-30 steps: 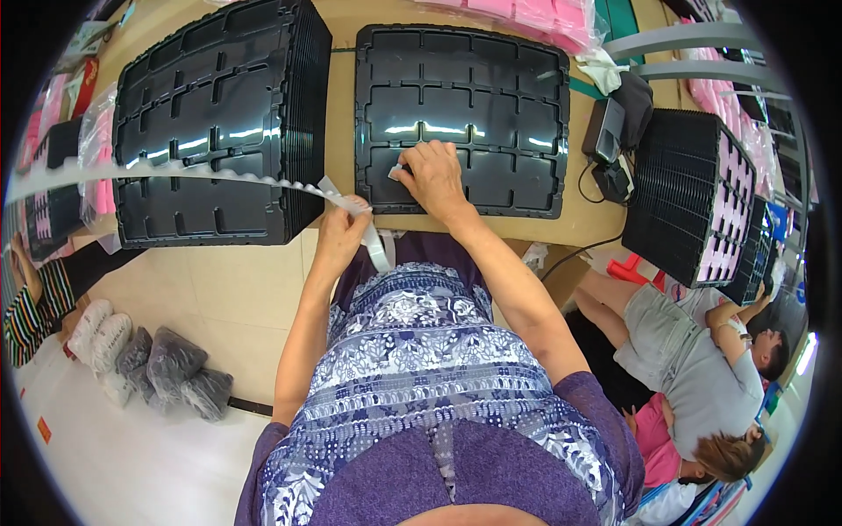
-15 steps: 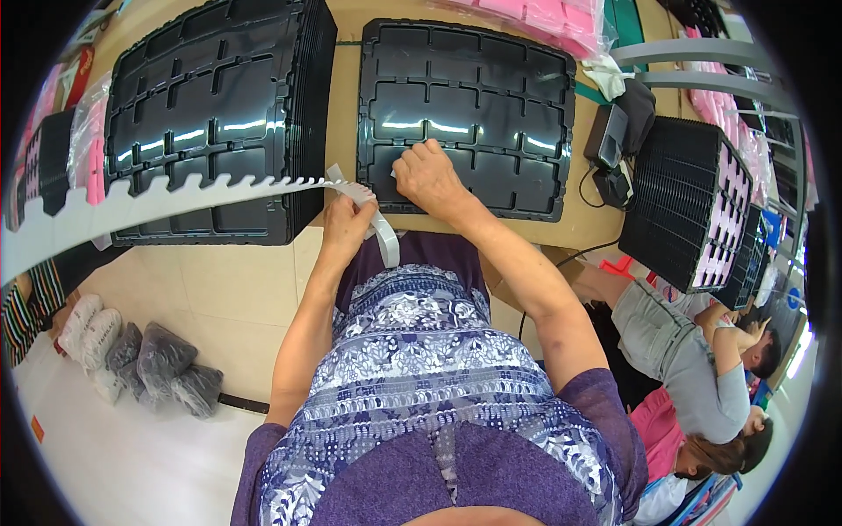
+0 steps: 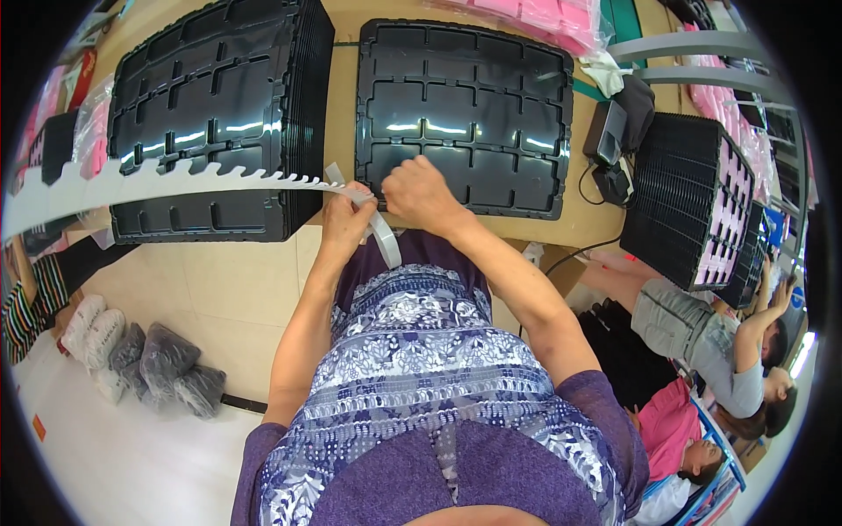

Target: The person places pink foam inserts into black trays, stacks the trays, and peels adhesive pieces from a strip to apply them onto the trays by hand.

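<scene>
A long pale strip with a notched edge runs in from the left. Its end hangs past my left hand, whose fingers pinch it in front of the gap between two black plastic tray stacks. My right hand is closed at the near left edge of the black plastic tray in the middle. What its fingers hold, if anything, is hidden. Left of my hands stands a taller stack of black trays, under part of the strip.
At the right are another black tray stack and a dark device with a cable. Pink pieces in clear plastic lie at the back. Bags sit on the floor at the left. Co-workers are at the right.
My right hand has drawn back toward me and left, from over the middle tray to its near left edge. The left hand still pinches the strip, whose far left part has shifted.
</scene>
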### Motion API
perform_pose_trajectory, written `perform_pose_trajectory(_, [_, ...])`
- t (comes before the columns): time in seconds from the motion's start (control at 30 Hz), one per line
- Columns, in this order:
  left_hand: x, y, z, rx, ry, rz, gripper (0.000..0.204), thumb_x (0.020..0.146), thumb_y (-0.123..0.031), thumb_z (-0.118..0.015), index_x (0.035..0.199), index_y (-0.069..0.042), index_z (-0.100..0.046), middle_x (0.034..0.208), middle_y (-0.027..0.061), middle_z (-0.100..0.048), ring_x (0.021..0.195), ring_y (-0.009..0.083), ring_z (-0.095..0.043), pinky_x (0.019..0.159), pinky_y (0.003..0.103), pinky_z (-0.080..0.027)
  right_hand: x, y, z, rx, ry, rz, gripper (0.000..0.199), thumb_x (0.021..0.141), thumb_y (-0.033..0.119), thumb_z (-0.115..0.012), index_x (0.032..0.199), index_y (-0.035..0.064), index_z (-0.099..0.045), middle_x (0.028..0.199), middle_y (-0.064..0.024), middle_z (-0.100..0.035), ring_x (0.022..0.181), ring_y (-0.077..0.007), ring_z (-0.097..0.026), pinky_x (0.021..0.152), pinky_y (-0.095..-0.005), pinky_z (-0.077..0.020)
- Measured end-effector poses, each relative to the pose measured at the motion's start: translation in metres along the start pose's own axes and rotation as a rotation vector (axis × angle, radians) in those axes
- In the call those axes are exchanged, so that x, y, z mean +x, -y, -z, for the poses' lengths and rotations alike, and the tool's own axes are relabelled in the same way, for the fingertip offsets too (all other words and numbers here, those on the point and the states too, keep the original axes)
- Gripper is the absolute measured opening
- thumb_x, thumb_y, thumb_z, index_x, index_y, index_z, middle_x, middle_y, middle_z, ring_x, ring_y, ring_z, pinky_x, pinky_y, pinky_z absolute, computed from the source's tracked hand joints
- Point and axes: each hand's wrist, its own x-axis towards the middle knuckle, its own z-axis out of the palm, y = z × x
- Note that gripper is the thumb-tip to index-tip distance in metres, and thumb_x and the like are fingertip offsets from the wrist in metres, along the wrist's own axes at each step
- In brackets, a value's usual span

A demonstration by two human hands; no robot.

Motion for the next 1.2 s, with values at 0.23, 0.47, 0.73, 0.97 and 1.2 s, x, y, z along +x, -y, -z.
perform_pose_trajectory(0.23, [-0.048, 0.019, 0.039, -0.173, -0.071, -0.037, 0.016, 0.087, -0.008, -0.064, 0.100, 0.001, -0.059, 0.088, 0.0019, -0.060, 0.077, 0.0091, -0.056, 0.068, 0.026, -0.046, -0.129, -0.018, 0.125, 0.393, -0.348, -1.057, 0.005, 0.095, 0.010, -0.060, 0.094, 0.0045, -0.059, 0.083, -0.0006, -0.060, 0.070, -0.0057, -0.054, 0.063, -0.0226, -0.0464])
perform_pose_trajectory(0.47, [-0.091, 0.066, 0.072, -0.017, -0.403, -0.013, 0.021, 0.090, -0.010, -0.062, 0.104, 0.004, -0.057, 0.087, 0.0063, -0.061, 0.079, 0.0134, -0.056, 0.073, 0.029, -0.048, -0.394, 0.011, 0.149, -0.497, -0.073, -1.194, 0.014, 0.090, 0.007, -0.059, 0.102, 0.0005, -0.063, 0.094, -0.0145, -0.066, 0.084, -0.0284, -0.064, 0.074, -0.0364, -0.0504])
perform_pose_trajectory(0.73, [-0.110, -0.064, 0.071, 0.994, 0.313, 0.005, 0.032, 0.084, -0.032, -0.068, 0.093, -0.002, -0.064, 0.079, 0.0182, -0.067, 0.076, 0.0396, -0.065, 0.069, 0.048, -0.050, -0.159, -0.057, 0.202, 0.014, -0.459, -0.988, 0.012, 0.090, 0.008, -0.062, 0.098, 0.0000, -0.066, 0.083, -0.0151, -0.066, 0.068, -0.0257, -0.064, 0.064, -0.0327, -0.0495])
perform_pose_trajectory(0.97, [-0.025, -0.189, -0.036, 0.338, 0.450, -0.683, 0.018, 0.084, -0.014, -0.066, 0.097, -0.002, -0.061, 0.082, 0.0152, -0.065, 0.079, 0.0347, -0.062, 0.071, 0.043, -0.050, 0.046, -0.228, 0.150, -0.257, -0.478, -0.342, 0.010, 0.081, 0.009, -0.068, 0.090, 0.0065, -0.066, 0.083, -0.0090, -0.064, 0.081, -0.0260, -0.063, 0.076, -0.0370, -0.0477])
perform_pose_trajectory(1.2, [0.025, -0.211, -0.039, 0.196, 0.442, -0.561, 0.019, 0.085, -0.009, -0.068, 0.101, 0.001, -0.062, 0.082, 0.0130, -0.067, 0.071, 0.0215, -0.066, 0.066, 0.033, -0.052, 0.078, -0.293, 0.146, -0.442, -0.159, -0.299, 0.012, 0.080, 0.019, -0.068, 0.087, 0.0097, -0.066, 0.081, -0.0075, -0.063, 0.087, -0.0262, -0.061, 0.084, -0.0398, -0.0437])
